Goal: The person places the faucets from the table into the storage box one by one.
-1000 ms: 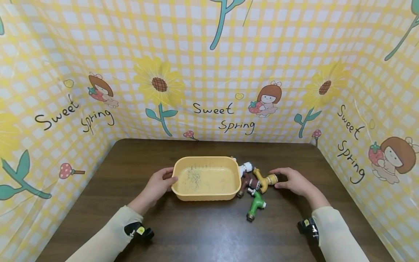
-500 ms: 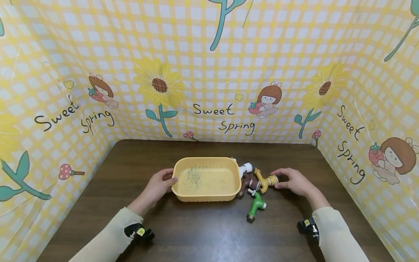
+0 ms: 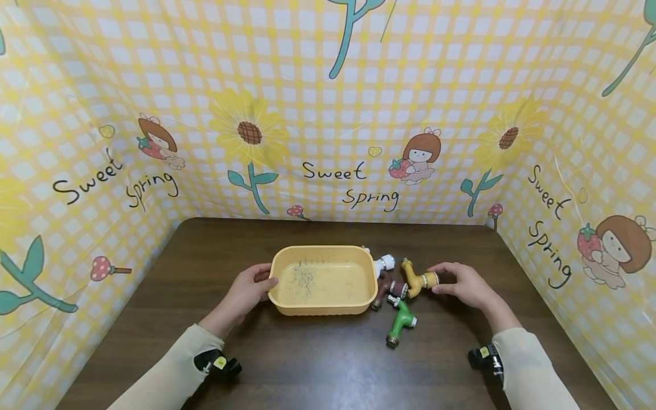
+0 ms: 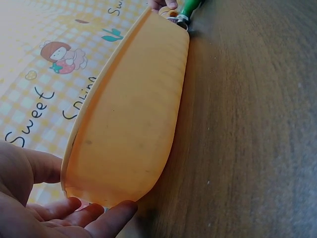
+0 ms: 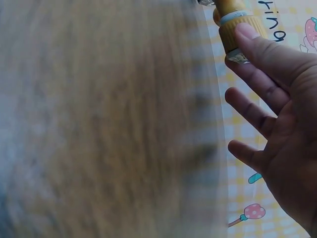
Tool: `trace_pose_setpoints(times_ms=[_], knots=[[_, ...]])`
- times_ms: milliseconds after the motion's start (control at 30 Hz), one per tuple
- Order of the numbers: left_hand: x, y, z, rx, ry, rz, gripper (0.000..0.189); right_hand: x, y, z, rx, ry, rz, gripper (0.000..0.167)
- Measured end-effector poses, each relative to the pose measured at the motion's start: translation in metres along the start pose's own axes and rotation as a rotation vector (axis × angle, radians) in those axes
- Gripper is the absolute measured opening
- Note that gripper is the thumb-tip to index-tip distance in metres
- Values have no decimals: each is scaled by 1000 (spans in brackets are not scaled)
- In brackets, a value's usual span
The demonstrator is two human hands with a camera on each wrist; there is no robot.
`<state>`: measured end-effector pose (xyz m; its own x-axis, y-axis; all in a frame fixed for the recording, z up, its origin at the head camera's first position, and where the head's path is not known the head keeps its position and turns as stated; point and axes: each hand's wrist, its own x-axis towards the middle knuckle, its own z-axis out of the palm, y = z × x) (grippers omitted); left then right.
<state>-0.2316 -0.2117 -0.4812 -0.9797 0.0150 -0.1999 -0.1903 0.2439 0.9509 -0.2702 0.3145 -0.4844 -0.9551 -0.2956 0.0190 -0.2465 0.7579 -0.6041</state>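
My left hand [image 3: 247,293] grips the left end of a yellow plastic basin [image 3: 323,310], thumb over the rim and fingers under the end wall. The left wrist view shows the basin's long side [image 4: 129,109] standing on the table. In my right hand [image 3: 463,285] a yellow tap [image 3: 414,282] is pinched by its ribbed collar [image 5: 241,32] between thumb and forefinger; the other fingers are spread. Just left of that tap lie a maroon tap [image 3: 386,288] and a white tap [image 3: 385,262], both close against the basin's right end. A green tap [image 3: 401,323] lies nearer the front.
Dark specks [image 3: 304,279] mark the basin's floor. The brown wooden table [image 3: 328,364] is enclosed at the back and sides by a yellow checked cloth [image 3: 328,125]. Black wrist cameras [image 3: 217,363] sit on both sleeves.
My right hand has drawn the yellow tap slightly to the right, opening a small gap from the maroon tap. The left hand and basin stay in place.
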Motion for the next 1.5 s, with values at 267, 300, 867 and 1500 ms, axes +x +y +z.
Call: trace_pose_setpoints(times_ms=[267, 300, 867, 1500], knots=[[-1, 1, 0, -11, -9, 6, 49, -3, -2, -1, 22, 50, -25, 42], [-1, 1, 0, -15, -12, 11, 49, -4, -3, -2, 26, 56, -29, 42], [-2, 0, 0, -13, -16, 13, 49, -6, -16, -6, 163, 127, -36, 43], [-1, -2, -2, -18, -14, 14, 50, -6, -53, -11, 222, 191, -83, 42]])
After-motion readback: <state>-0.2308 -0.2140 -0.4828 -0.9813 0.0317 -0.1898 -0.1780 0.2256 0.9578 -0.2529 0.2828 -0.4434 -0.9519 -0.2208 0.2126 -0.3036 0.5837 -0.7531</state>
